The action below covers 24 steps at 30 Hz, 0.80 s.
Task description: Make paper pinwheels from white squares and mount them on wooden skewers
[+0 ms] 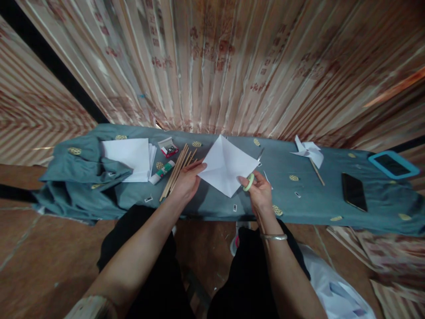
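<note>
Both forearms reach up from the lower frame toward its centre. The left hand [187,181] lies fingers extended; the right hand [260,192] seems curled closed.

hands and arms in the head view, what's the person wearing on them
Both forearms are bare, with no sleeves showing. The right wrist carries a thin silver bangle. The left hand and right hand wear no gloves, and no rings can be made out on the fingers. A pale band sits at the left arm's lower edge, too blurred to identify.
</note>
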Tool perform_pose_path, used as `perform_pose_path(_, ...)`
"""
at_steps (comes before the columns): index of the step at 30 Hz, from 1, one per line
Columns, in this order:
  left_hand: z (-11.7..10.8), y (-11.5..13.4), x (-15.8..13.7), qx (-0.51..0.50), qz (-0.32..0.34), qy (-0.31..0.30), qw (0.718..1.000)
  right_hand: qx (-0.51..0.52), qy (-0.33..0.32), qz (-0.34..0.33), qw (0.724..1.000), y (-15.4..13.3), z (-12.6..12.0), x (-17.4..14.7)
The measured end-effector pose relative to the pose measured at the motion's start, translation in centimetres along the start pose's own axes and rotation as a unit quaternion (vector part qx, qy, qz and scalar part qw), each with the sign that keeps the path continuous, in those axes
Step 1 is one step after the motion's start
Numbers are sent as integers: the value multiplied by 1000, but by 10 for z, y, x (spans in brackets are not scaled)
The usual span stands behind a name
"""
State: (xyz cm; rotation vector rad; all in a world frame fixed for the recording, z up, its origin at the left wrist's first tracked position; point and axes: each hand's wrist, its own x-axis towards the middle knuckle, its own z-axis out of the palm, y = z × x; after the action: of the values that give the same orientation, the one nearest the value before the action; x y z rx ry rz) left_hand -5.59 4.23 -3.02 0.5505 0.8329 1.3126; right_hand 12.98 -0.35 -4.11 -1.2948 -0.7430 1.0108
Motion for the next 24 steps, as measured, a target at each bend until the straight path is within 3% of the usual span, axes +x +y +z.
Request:
perform_pose_path(6,10,-10,-13,4,-6,-31,999,27,15,-17,999,8,8,7)
perform_pose_path(10,13,-29,-22,82,-44,-28,995,53,12,-14,998,8,14,9)
perform_pose_path(15,8,-34,-15,135,13,15,991,42,-40,11,998,9,13,5)
perform_pose_path(19,-1,-18,-6,119,69,45,989,-40,-135,29,990,11,2,-15)
perform_pose_path(24,-6,-4,1,101,110,63,987,-95,-291,79,949,16,-1,-52)
